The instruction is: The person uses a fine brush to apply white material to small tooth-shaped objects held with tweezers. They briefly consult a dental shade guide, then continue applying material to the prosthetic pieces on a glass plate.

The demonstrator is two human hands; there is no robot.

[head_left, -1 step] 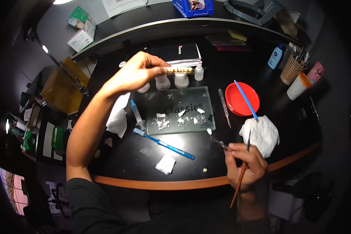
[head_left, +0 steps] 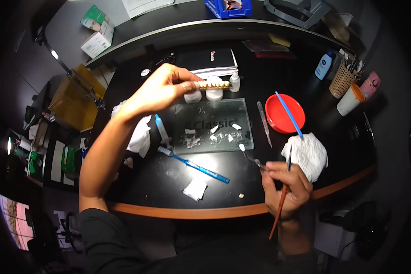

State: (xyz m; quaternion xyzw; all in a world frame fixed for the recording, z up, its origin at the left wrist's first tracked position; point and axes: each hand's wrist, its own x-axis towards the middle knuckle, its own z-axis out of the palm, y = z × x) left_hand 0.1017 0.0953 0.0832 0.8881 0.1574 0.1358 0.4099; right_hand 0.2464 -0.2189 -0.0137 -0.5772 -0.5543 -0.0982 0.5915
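My left hand point(head_left: 162, 89) is raised over the back of the black desk, its fingers shut on a cream strip of artificial teeth point(head_left: 213, 84). Just below the strip stand two small white jars point(head_left: 192, 97) and a dropper bottle point(head_left: 234, 81). My right hand point(head_left: 287, 182) rests near the front edge. It grips a thin metal spatula point(head_left: 249, 155) with a white blob on its tip, and a brush with a red-brown handle point(head_left: 281, 205). The spatula tip sits at the corner of a glass slab point(head_left: 187, 114) dotted with white paste.
A red bowl point(head_left: 274, 121) with a blue stick point(head_left: 288, 114) across it and a crumpled white tissue point(head_left: 306, 155) lie to the right. A blue toothbrush point(head_left: 194, 165), a syringe point(head_left: 162, 130) and a white cloth point(head_left: 137, 134) lie left of the slab. A basket point(head_left: 343, 80) and a cup point(head_left: 350, 100) stand far right.
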